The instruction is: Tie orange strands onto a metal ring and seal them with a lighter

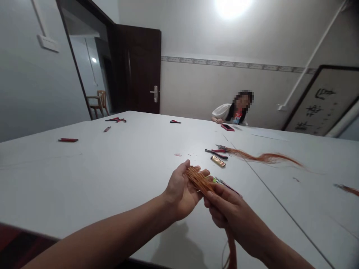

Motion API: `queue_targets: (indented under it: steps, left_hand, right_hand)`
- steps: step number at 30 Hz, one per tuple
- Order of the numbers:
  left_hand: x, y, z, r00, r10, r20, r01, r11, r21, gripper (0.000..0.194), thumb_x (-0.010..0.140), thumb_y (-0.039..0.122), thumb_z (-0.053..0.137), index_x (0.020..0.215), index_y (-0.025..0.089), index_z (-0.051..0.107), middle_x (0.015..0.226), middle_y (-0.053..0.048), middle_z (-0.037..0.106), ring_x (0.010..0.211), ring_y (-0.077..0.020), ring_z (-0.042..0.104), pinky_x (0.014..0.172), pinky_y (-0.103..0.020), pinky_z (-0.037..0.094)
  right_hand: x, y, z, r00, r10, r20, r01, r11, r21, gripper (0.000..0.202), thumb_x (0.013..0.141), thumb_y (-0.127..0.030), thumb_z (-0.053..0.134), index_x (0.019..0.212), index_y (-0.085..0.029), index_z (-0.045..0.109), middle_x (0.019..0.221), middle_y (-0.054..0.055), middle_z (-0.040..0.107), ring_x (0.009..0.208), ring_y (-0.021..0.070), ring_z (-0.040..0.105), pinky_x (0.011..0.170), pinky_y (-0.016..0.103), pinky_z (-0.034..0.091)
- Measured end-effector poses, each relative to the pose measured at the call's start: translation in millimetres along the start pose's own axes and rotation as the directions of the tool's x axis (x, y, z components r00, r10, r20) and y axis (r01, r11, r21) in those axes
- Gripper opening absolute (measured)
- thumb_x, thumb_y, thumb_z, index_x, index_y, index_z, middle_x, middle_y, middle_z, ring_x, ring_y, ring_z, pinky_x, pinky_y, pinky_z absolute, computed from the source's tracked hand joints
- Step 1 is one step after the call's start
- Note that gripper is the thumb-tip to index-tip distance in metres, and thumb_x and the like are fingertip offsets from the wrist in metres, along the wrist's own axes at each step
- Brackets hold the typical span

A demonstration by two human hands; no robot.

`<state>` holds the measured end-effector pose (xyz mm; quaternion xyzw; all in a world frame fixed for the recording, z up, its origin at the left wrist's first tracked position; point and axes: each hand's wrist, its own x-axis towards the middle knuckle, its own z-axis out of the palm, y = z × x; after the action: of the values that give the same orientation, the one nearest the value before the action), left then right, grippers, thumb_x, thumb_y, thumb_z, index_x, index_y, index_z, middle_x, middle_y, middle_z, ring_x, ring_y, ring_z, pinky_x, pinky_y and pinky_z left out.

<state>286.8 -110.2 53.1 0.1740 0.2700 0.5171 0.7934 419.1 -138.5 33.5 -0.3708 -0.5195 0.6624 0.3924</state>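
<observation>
A bundle of thin orange-brown strands (198,178) lies across both hands above the white table. My left hand (181,192) is palm up under its upper end, with the thumb against the strands and the fingers curled behind. My right hand (228,205) pinches the bundle lower down, thumb on top. The strands' loose tail (231,250) hangs below my right wrist. Just beyond the hands lie red-and-black pliers (217,152) and a gold striped lighter (218,161). A slim tool (228,185) is partly hidden behind my right hand.
A second orange strand bundle (263,157) stretches across the table seam; another (349,189) reaches the right edge. Farther off are pliers (115,120), more pliers (175,121), a red-handled item (68,140) and a phone (227,127). A person (223,112) sits at the far edge.
</observation>
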Motion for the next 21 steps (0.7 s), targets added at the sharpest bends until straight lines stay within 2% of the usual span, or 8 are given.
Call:
queue_targets:
  steps: [3, 7, 10, 13, 15, 16, 19, 21]
  left_hand:
    - [-2.2, -21.5, 18.8, 0.984, -0.153, 0.094, 0.149, 0.988, 0.05, 0.036, 0.087, 0.044, 0.032, 0.082, 0.013, 0.051, 0.084, -0.01, 0.059, 0.074, -0.018, 0.059, 0.072, -0.03, 0.048]
    - [-3.9, -54.0, 41.1, 0.932, -0.337, 0.129, 0.314, 0.934, 0.172, 0.042, 0.088, 0.043, 0.028, 0.084, 0.012, 0.055, 0.078, -0.008, 0.059, 0.068, -0.0161, 0.059, 0.074, -0.029, 0.045]
    - [-0.3, -80.7, 52.7, 0.833, -0.526, 0.169, 0.471, 0.836, 0.28, 0.05, 0.087, 0.05, 0.026, 0.083, 0.011, 0.058, 0.074, -0.007, 0.059, 0.062, -0.0148, 0.059, 0.071, -0.029, 0.044]
    - [8.0, -108.4, 62.0, 0.712, -0.667, 0.219, 0.587, 0.737, 0.336, 0.064, 0.08, 0.065, 0.023, 0.081, 0.012, 0.059, 0.075, -0.008, 0.058, 0.059, -0.0159, 0.058, 0.068, -0.032, 0.042]
    - [14.0, -124.9, 68.6, 0.658, -0.712, 0.248, 0.632, 0.7, 0.334, 0.076, 0.072, 0.076, 0.018, 0.082, 0.012, 0.058, 0.078, -0.01, 0.059, 0.06, -0.0182, 0.058, 0.069, -0.037, 0.041]
    - [16.5, -131.9, 71.8, 0.645, -0.718, 0.263, 0.643, 0.695, 0.322, 0.081, 0.068, 0.079, 0.015, 0.085, 0.013, 0.058, 0.08, -0.011, 0.06, 0.062, -0.0198, 0.058, 0.07, -0.039, 0.04]
    - [20.8, -147.0, 76.9, 0.638, -0.7, 0.32, 0.656, 0.712, 0.25, 0.086, 0.062, 0.083, 0.015, 0.101, 0.017, 0.052, 0.087, -0.014, 0.06, 0.069, -0.025, 0.06, 0.075, -0.044, 0.037]
    - [21.9, -153.4, 73.9, 0.638, -0.698, 0.326, 0.676, 0.71, 0.198, 0.082, 0.063, 0.082, 0.019, 0.11, 0.019, 0.044, 0.091, -0.016, 0.06, 0.072, -0.0273, 0.061, 0.076, -0.046, 0.035]
  right_hand:
    - [-31.3, -7.5, -26.3, 0.996, 0.046, -0.074, -0.046, 0.999, 0.009, 0.02, 0.085, -0.034, 0.054, 0.079, -0.014, 0.054, 0.067, -0.003, 0.043, 0.044, 0.0023, 0.025, 0.041, 0.019, 0.017]
    - [-73.9, -16.7, -54.9, 0.985, 0.09, -0.148, -0.077, 0.993, 0.094, 0.02, 0.083, -0.034, 0.058, 0.083, -0.015, 0.059, 0.06, -0.005, 0.038, 0.043, 0.0021, 0.021, 0.038, 0.017, 0.014]
    - [-99.7, -25.1, -68.0, 0.967, 0.111, -0.228, -0.079, 0.986, 0.147, 0.019, 0.08, -0.034, 0.062, 0.089, -0.017, 0.062, 0.056, -0.006, 0.037, 0.042, 0.0028, 0.024, 0.038, 0.015, 0.02]
    - [-115.5, -33.5, -78.8, 0.947, 0.154, -0.281, -0.094, 0.972, 0.217, 0.024, 0.074, -0.036, 0.066, 0.093, -0.022, 0.063, 0.062, -0.003, 0.047, 0.049, 0.0074, 0.043, 0.049, 0.02, 0.039]
    - [-120.4, -37.9, -88.1, 0.927, 0.177, -0.329, -0.106, 0.969, 0.222, 0.024, 0.072, -0.039, 0.067, 0.09, -0.023, 0.064, 0.068, -0.001, 0.051, 0.056, 0.0115, 0.051, 0.055, 0.025, 0.044]
    - [-121.3, -39.7, -93.4, 0.915, 0.184, -0.36, -0.116, 0.972, 0.204, 0.024, 0.072, -0.041, 0.066, 0.089, -0.023, 0.064, 0.069, 0.0, 0.052, 0.055, 0.0117, 0.051, 0.053, 0.025, 0.044]
    - [-118.9, -43.6, -109.9, 0.878, 0.173, -0.446, -0.13, 0.984, 0.125, 0.024, 0.074, -0.042, 0.064, 0.085, -0.021, 0.064, 0.065, -0.001, 0.051, 0.044, 0.0073, 0.041, 0.041, 0.019, 0.035]
    - [-114.2, -44.5, -118.8, 0.877, 0.133, -0.462, -0.098, 0.99, 0.1, 0.021, 0.074, -0.039, 0.065, 0.082, -0.019, 0.063, 0.062, -0.003, 0.049, 0.04, 0.0038, 0.032, 0.037, 0.015, 0.027]
